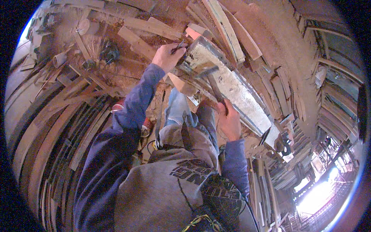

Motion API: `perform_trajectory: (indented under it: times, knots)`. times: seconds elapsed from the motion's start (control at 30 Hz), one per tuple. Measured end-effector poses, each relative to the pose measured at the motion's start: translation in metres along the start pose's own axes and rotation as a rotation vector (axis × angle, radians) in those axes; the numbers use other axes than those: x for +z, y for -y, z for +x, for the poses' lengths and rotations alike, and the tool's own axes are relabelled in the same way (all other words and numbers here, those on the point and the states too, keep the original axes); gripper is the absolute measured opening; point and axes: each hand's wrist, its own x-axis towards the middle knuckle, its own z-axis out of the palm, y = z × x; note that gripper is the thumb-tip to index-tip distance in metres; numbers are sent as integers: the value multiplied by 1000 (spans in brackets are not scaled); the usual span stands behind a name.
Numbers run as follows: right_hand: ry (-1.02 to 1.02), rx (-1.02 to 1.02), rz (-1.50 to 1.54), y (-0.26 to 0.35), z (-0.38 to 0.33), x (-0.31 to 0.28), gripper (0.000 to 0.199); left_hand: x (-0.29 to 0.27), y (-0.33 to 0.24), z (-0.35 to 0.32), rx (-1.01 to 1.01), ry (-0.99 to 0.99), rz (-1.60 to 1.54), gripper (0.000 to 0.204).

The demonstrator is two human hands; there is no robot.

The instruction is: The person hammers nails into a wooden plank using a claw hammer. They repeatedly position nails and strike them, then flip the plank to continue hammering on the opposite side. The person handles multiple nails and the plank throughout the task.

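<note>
The head view looks down past a grey hooded top and blue sleeves onto a long pale beam (232, 83) that runs from the upper middle of the picture down toward the right, lying across a bench (266, 50) that is heaped with planks and coated in reddish sawdust. The beam looks stiff, heavy and rough-faced, with a dark frame or rail along its edges; it would not flex or slide easily and seems steady enough where it lies to be worked on in place rather than lifted. The left hand (167, 57) is at the beam's upper end, its grip closed narrow around a thin dark tool (178, 46), probably a chisel or a nail, whose tip I cannot make out against the wood; it is slim and rigid, best pinched low near the working end as it is here. The right hand (228, 123) is wrapped fully around the lower end of the wooden handle of a hammer (211, 79), whose dark metal head rests on or just above the beam, a little below the left hand. The hammer is head-heavy and hard, and holding it far down the handle gives the most swing. Loose offcuts (137, 40) lie beside the left hand, and curved wooden slats (58, 127) spread over the floor to the left.
</note>
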Motion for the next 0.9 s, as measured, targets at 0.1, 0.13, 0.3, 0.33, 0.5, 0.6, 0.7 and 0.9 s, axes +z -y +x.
perform_trajectory:
  times: [0.1,0.13,0.3,0.33,0.5,0.6,0.7,0.9]
  knots:
    - [-67,56,10,-56,-33,3,54,6,-9,-22,2,10,127,56]
    - [-80,119,4,-78,-48,5,55,12,-12,-29,29,-19,66,71]
    - [-233,442,109,-198,-133,6,51,22,-10,-36,32,-64,167,72]
    - [-260,527,191,-218,-149,4,49,22,-7,-35,12,-47,124,71]
    - [-421,591,388,-282,-189,-7,43,15,2,-26,122,-27,212,62]
    - [-394,707,348,-284,-180,-7,43,9,2,-22,114,30,244,63]
    - [-388,214,147,-255,-148,-1,44,9,1,-23,96,71,236,64]
    - [-178,136,79,-132,-80,13,39,15,5,-23,144,31,113,60]
